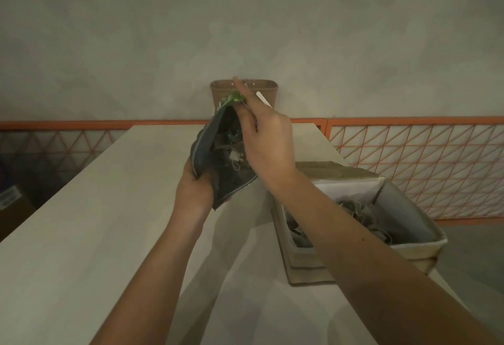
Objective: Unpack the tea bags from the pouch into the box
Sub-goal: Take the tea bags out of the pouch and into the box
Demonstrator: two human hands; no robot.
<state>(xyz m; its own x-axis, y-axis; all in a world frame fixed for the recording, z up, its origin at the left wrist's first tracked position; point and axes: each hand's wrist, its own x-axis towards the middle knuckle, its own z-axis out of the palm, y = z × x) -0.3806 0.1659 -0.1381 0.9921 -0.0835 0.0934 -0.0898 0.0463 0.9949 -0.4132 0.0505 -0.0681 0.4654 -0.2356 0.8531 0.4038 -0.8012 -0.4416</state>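
My left hand (195, 186) grips the lower edge of a dark foil pouch (210, 148), held up above the table with its mouth open toward me. Tea bags with strings and tags (231, 151) show inside it. My right hand (266, 142) is at the pouch's mouth, fingers curled on its upper edge where a green printed part (231, 98) shows; whether it also pinches a tea bag I cannot tell. An open cardboard box (414, 243) stands on the table to the right, under my right forearm, with several tea bags (357, 211) lying in it.
The pale table (95, 208) runs away from me to a grey wall. A brown woven basket (218, 91) sits at its far end behind the pouch. An orange lattice railing (422, 159) lines the right side; dark clutter lies on the floor at the left.
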